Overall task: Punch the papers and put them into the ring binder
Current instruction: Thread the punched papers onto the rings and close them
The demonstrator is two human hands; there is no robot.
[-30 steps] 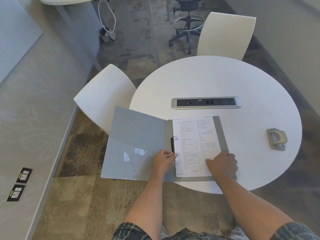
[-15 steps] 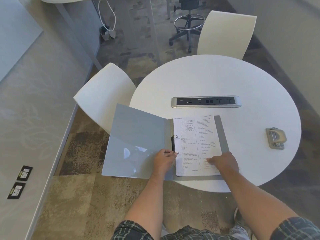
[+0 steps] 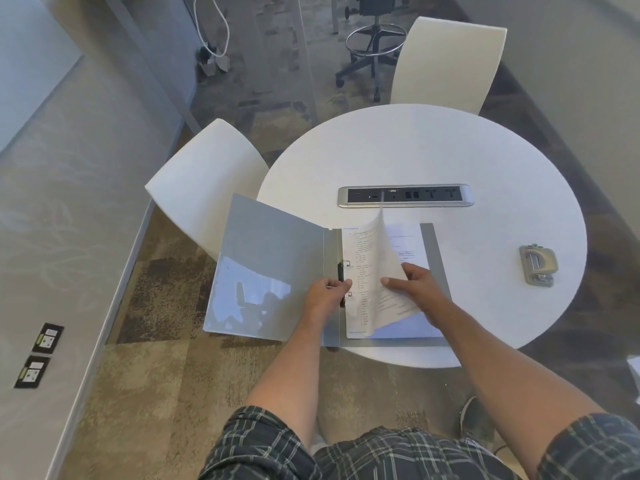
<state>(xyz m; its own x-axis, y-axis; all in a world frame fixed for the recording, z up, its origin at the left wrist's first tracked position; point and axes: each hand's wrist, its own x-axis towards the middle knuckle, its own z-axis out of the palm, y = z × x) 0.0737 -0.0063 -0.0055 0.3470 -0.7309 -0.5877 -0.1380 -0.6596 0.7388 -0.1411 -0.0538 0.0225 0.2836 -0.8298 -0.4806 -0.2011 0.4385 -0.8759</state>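
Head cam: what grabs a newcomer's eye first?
The open grey ring binder at the near edge of the round white table, its cover overhanging the left rim. The right hand lifts a printed sheet up off the stack, while the left hand rests at the rings. A hole punch sits alone at right.
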